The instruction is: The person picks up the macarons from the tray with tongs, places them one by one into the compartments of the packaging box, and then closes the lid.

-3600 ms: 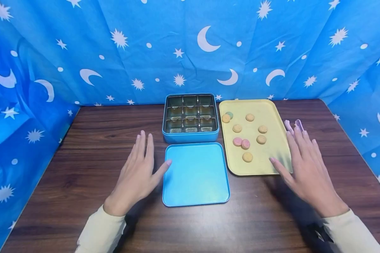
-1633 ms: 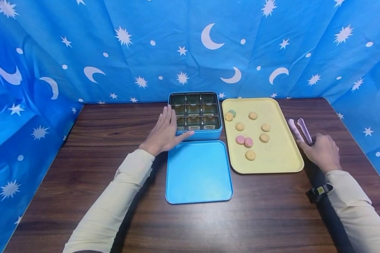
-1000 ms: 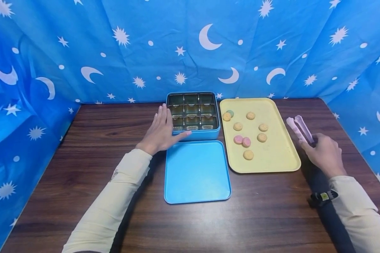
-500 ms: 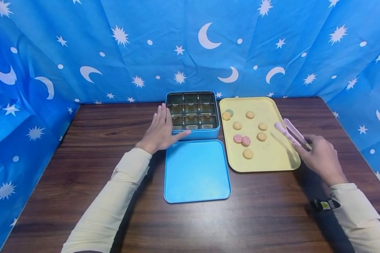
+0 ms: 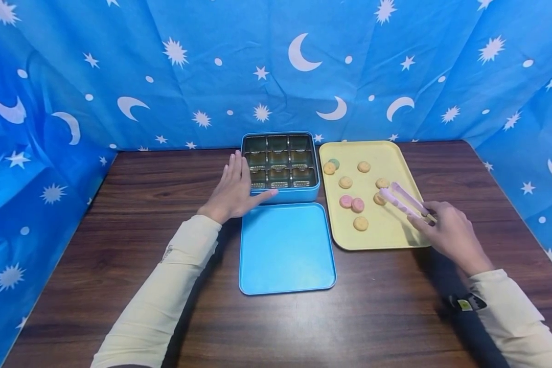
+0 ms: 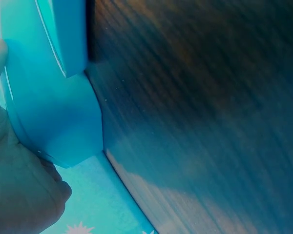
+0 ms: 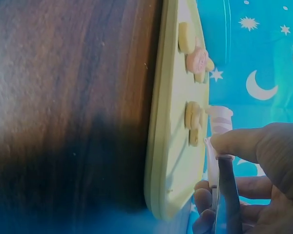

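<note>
My right hand (image 5: 453,235) holds pale pink tongs (image 5: 402,204) over the right side of the yellow tray (image 5: 395,232). The tongs' tips are parted and overlap two round cookies (image 5: 380,199) in the head view. In the right wrist view, the thumb and curled fingers grip the tongs (image 7: 219,165) by their arms. My left hand (image 5: 232,191) lies with straight fingers along the left side of the blue tin (image 5: 290,196), its thumb across the front. Inside the tin is a dark insert with several bare compartments. The left wrist view shows the hand (image 6: 22,180) against the tin's side (image 6: 58,117).
Several tan cookies (image 5: 361,224), a pair of pink cookies (image 5: 346,201) and a green one (image 5: 334,163) lie on the tray. The blue lid (image 5: 287,250) rests in front of the tin. Behind the wooden table (image 5: 349,322) hangs a blue star-patterned cloth (image 5: 239,76).
My right hand took hold of the tongs beside the tray, lifted them and moved left over the cookies. Earlier my left hand moved from beside the lid to the tin and has stayed there.
</note>
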### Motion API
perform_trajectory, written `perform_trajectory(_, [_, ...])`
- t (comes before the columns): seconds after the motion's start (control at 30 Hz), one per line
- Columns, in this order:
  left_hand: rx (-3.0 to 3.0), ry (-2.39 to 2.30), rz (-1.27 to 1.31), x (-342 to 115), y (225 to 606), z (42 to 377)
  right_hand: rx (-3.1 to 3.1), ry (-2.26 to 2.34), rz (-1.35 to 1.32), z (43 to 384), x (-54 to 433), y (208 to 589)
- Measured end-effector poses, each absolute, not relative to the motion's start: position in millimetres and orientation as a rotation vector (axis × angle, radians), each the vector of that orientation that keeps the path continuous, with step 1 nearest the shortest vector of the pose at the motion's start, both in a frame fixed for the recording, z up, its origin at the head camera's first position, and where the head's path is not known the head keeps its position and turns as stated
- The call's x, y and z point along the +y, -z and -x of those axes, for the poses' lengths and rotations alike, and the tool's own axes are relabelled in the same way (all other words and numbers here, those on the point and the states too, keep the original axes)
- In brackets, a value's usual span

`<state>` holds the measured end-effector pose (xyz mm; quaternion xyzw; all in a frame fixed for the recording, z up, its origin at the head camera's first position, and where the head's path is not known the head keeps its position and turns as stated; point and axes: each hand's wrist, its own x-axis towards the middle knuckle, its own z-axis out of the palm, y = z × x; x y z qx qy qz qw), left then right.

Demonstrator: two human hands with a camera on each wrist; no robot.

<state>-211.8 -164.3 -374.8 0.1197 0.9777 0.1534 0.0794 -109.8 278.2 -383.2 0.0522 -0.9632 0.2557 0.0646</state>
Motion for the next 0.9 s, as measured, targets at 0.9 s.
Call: perform_trajectory(0.9, [2.912,-0.476,-0.347,-163.1,371.9,210.6,-2.972,-0.806,-0.143,111.6,269.3,392.6])
